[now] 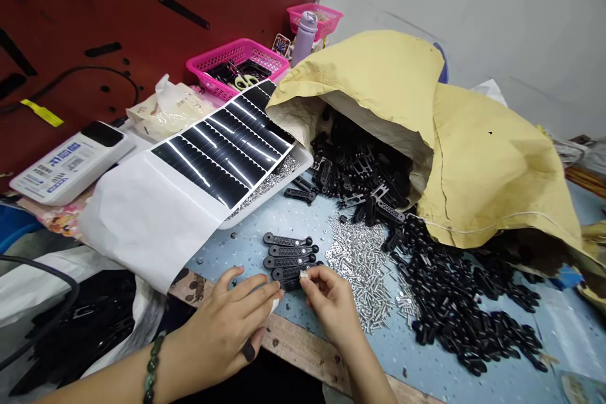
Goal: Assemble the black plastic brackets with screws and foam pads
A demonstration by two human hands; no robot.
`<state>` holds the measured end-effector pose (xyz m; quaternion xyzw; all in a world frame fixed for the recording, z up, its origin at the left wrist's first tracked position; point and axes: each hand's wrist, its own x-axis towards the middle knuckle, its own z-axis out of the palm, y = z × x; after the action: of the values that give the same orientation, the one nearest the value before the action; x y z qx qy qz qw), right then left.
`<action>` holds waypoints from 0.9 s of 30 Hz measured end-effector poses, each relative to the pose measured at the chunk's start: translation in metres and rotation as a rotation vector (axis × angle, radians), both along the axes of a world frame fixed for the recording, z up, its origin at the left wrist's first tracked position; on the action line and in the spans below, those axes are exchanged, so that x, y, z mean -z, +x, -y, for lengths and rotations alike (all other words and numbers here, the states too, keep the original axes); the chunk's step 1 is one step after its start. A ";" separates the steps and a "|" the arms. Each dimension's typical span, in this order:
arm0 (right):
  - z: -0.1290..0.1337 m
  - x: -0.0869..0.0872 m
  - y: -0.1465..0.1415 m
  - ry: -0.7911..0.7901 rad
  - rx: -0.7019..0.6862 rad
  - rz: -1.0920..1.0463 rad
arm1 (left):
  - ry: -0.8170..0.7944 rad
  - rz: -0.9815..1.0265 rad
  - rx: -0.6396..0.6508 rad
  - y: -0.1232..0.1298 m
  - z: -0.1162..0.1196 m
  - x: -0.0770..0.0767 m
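My left hand [227, 322] rests at the table's front edge, a thin white strip [273, 306] showing at its fingertips. My right hand [331, 306] pinches a small white piece [303, 274] against the end of a black bar. Several black perforated link bars [286, 259] lie side by side just beyond my fingers, and the nearest are partly hidden by them. A bed of silver screws [360, 268] spreads to the right of my right hand. Farther right lies a heap of small black parts [468, 303].
A torn yellow sack [478, 139] spills black parts onto the blue work surface [521, 328]. A sheet of black pads [222, 151] lies over a white tray [265, 214] of small silver parts. Pink baskets [237, 66], a bottle [303, 38] and a white device [71, 164] stand behind.
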<state>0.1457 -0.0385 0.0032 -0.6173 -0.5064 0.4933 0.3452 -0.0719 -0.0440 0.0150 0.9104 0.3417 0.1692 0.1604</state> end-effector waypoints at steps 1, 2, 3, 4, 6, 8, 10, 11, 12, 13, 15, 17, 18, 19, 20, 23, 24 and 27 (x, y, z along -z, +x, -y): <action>0.000 -0.001 0.000 0.028 -0.011 0.045 | 0.002 0.002 0.003 0.000 0.000 0.000; -0.001 -0.002 -0.001 0.057 -0.022 0.090 | 0.005 0.003 0.005 0.000 -0.001 -0.001; -0.001 -0.003 -0.001 0.084 -0.033 0.129 | 0.009 0.003 0.007 0.001 -0.001 -0.001; -0.002 -0.004 -0.001 0.107 -0.043 0.161 | 0.011 0.002 0.009 0.001 0.000 -0.001; -0.002 -0.005 -0.002 0.128 -0.052 0.199 | 0.010 -0.002 0.001 0.003 0.001 0.001; -0.002 -0.004 -0.002 0.110 -0.051 0.203 | 0.006 -0.005 -0.012 0.004 0.003 0.003; -0.002 -0.002 -0.002 0.079 -0.047 0.189 | -0.005 -0.016 -0.014 0.005 0.004 0.006; -0.002 -0.001 -0.002 0.070 -0.048 0.186 | -0.012 -0.024 -0.010 0.005 0.004 0.006; -0.002 0.000 -0.002 0.071 -0.052 0.192 | -0.020 -0.037 -0.002 0.005 0.004 0.007; -0.002 0.000 -0.002 0.082 -0.059 0.209 | -0.025 -0.049 0.008 0.004 0.003 0.007; -0.003 0.000 -0.002 0.129 -0.080 0.271 | -0.025 -0.069 0.026 0.004 0.002 0.007; -0.003 -0.001 -0.002 0.179 -0.100 0.339 | -0.016 -0.085 0.039 0.004 0.001 0.007; -0.003 -0.002 -0.002 0.194 -0.106 0.362 | -0.012 -0.089 0.041 0.004 0.001 0.007; -0.003 -0.003 -0.001 0.192 -0.110 0.368 | -0.012 -0.093 0.043 0.004 0.000 0.007; -0.003 -0.003 -0.001 0.172 -0.112 0.353 | -0.014 -0.096 0.043 0.003 0.000 0.007; -0.003 -0.003 0.001 0.033 -0.090 0.194 | -0.025 -0.098 0.053 0.002 -0.001 0.007; -0.002 -0.002 0.002 -0.015 -0.074 0.128 | -0.028 -0.094 0.058 0.001 -0.001 0.007; -0.001 0.003 0.004 -0.109 -0.028 -0.036 | -0.025 -0.057 0.058 -0.002 0.001 0.009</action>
<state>0.1494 -0.0372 0.0007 -0.6191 -0.4812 0.5358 0.3131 -0.0742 -0.0446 0.0060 0.9224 0.3215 0.1340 0.1666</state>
